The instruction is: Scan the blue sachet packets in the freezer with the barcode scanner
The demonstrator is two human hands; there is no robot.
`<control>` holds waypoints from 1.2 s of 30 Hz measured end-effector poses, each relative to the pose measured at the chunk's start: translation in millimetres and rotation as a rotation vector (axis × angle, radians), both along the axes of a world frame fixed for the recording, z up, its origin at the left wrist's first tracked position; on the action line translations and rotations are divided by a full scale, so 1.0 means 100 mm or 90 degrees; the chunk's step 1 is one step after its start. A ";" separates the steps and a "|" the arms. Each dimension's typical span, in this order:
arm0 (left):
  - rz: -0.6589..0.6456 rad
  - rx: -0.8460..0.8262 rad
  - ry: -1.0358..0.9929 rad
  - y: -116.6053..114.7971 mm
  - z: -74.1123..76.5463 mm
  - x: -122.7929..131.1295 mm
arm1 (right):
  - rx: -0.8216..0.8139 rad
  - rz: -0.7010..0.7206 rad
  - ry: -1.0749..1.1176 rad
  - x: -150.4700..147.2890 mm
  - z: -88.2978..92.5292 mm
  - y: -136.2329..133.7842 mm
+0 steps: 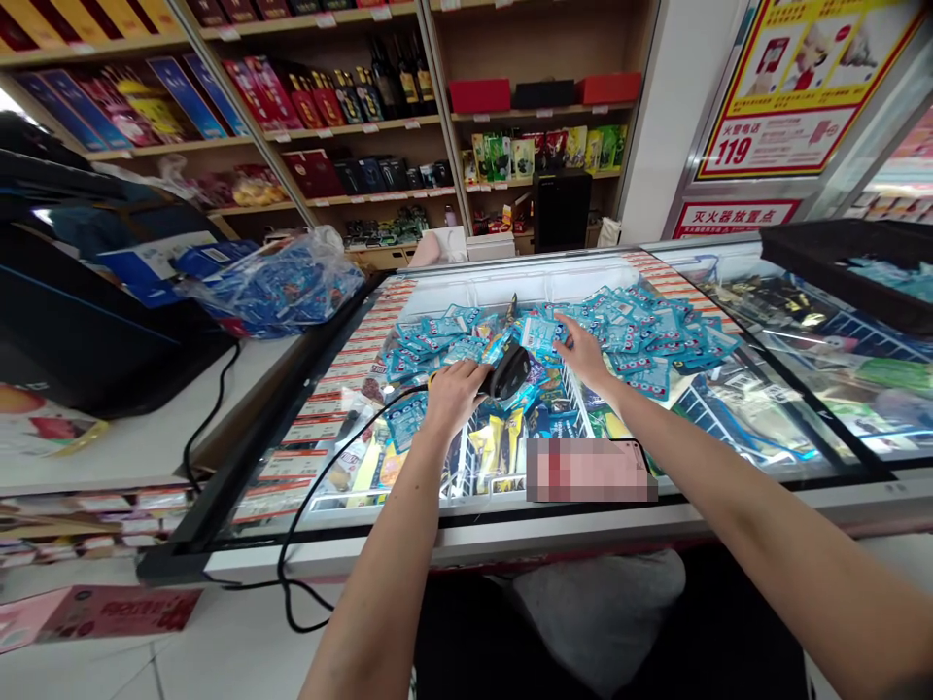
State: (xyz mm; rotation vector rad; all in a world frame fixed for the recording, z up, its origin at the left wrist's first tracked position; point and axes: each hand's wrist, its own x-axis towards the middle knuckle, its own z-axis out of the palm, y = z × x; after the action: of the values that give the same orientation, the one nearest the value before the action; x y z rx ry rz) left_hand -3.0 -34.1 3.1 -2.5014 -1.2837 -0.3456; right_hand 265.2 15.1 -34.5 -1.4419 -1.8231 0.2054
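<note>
My left hand (453, 394) is wrapped round the handle of a black barcode scanner (510, 371), whose head points away to the right. A cable (350, 440) trails from the scanner down over the front edge of the freezer. My right hand (583, 356) grips a small light-blue packet (540, 333) by its right end, just beyond the scanner head. Similar blue packets lie in a loose pile (641, 331) to the right, and another pile (437, 338) lies on the left. Both piles rest on the glass freezer top (328, 408).
A phone (641, 457), its screen blurred, lies near the front edge. On the left counter (269, 374) sits a clear plastic bag (292, 287) of blue packets beside black equipment (44, 321). A dark tray (852, 277) stands at the right. Stocked shelves (364, 126) rise behind.
</note>
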 end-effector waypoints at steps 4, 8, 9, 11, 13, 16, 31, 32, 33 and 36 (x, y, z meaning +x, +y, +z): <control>0.010 -0.005 0.011 -0.05 0.03 0.01 | 0.012 -0.094 -0.110 -0.01 0.04 -0.04; 0.017 0.006 0.013 -0.09 0.02 -0.01 | -0.030 -0.173 -0.225 0.11 0.12 -0.15; 0.017 0.010 0.014 -0.11 0.01 -0.02 | -0.036 -0.193 -0.249 0.14 0.15 -0.18; 0.015 0.017 0.015 -0.15 0.00 -0.05 | -0.039 -0.229 -0.289 0.19 0.20 -0.23; 0.012 0.022 0.016 -0.19 0.00 -0.09 | -0.024 -0.245 -0.320 0.21 0.25 -0.28; -0.001 0.019 0.024 -0.27 0.01 -0.15 | 0.038 -0.197 -0.357 0.17 0.30 -0.33; -0.001 0.012 0.018 -0.47 -0.05 -0.45 | 0.103 -0.032 -0.533 0.12 0.32 -0.13; -0.002 0.014 0.017 -0.47 -0.06 -0.45 | 0.108 -0.021 -0.519 0.09 0.33 -0.09; -0.003 0.017 0.014 -0.47 -0.07 -0.46 | 0.110 -0.004 -0.500 0.04 0.33 -0.05; -0.006 0.021 -0.002 -0.46 -0.08 -0.50 | 0.081 0.049 -0.432 -0.19 0.32 0.11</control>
State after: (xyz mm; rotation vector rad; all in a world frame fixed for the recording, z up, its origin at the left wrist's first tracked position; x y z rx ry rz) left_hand -52.8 -80.3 -5.3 -2.4813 -1.2586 -0.3696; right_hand 246.7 26.3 -2.9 -1.4535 -2.3740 -0.4070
